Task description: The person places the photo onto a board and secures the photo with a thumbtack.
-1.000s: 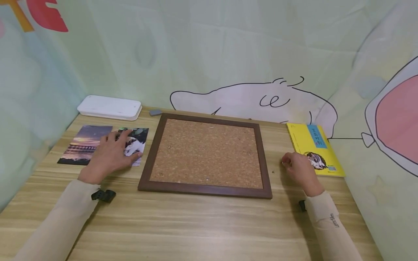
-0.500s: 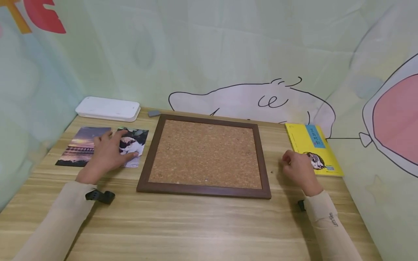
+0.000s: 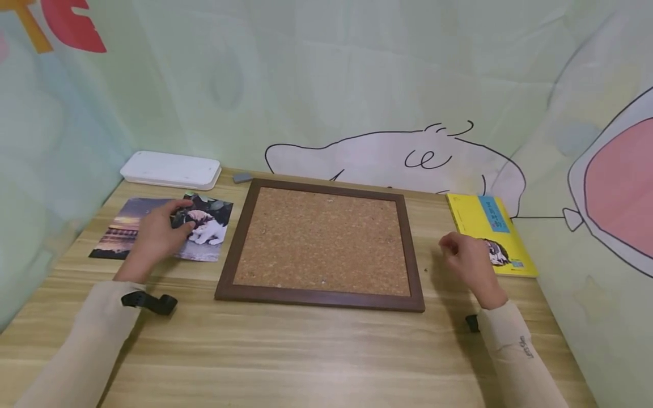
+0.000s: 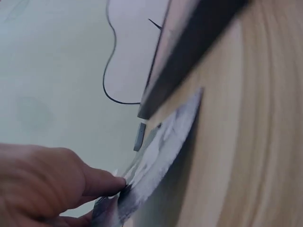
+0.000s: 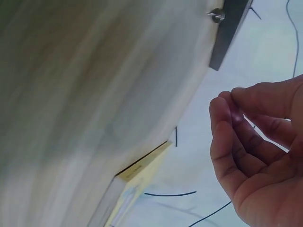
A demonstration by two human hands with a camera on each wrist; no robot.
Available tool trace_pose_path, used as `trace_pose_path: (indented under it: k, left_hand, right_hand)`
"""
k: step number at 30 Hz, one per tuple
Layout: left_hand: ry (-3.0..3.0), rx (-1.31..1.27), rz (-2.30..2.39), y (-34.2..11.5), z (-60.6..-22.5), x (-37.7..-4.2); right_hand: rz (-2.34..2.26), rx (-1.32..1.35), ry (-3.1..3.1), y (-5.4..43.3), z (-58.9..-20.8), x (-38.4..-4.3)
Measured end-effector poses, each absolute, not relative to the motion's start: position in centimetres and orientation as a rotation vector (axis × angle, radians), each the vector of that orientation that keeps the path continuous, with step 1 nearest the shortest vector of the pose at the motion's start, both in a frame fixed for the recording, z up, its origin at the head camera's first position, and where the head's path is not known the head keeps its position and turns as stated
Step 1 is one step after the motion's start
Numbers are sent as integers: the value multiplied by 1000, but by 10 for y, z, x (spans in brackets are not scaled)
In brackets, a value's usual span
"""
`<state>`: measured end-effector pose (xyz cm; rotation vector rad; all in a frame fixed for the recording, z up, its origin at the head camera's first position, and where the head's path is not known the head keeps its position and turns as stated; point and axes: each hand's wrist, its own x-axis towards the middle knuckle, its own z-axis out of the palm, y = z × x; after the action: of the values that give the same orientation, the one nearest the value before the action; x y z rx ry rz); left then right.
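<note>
My left hand [image 3: 159,233] pinches the left edge of a photo of a white cat [image 3: 206,232] between thumb and fingers. In the left wrist view the photo [image 4: 161,151] bends and is partly lifted off the table. A sunset photo [image 3: 119,229] lies beneath and to the left, partly covered by the hand. My right hand [image 3: 468,266] hovers beside a yellow book [image 3: 490,232], its fingers curled and the thumb tip meeting the fingertips. Nothing shows clearly between those tips in the right wrist view. A small metal pushpin [image 5: 217,15] stands near the frame's edge.
A cork board [image 3: 326,241] in a brown frame lies mid-table, with several small pins in it. At the back left are a white case [image 3: 170,169] and a small grey block [image 3: 242,178]. A printed cloth [image 3: 326,85] surrounds the table's back and sides.
My left hand has slid left from over the cat photo and taken hold of its left edge; the photo has lifted a little. The right hand has stayed nearly in place.
</note>
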<state>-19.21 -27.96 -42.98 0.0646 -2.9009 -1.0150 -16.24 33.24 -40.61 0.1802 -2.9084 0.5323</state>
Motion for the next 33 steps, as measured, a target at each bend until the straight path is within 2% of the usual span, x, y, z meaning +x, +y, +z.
trace_pose_path:
  k: [12, 21, 33]
  left_hand:
    - [-2765, 154, -1150, -276, -407, -191]
    - [-2743, 157, -1341, -253, -378, -187]
    - [-2741, -44, -1369, -210, -365, -198]
  right_hand:
    - [724, 163, -2908, 316, -384, -161]
    - [929, 227, -2845, 299, -371, -162]
    - [1418, 116, -2825, 264, -355, -170]
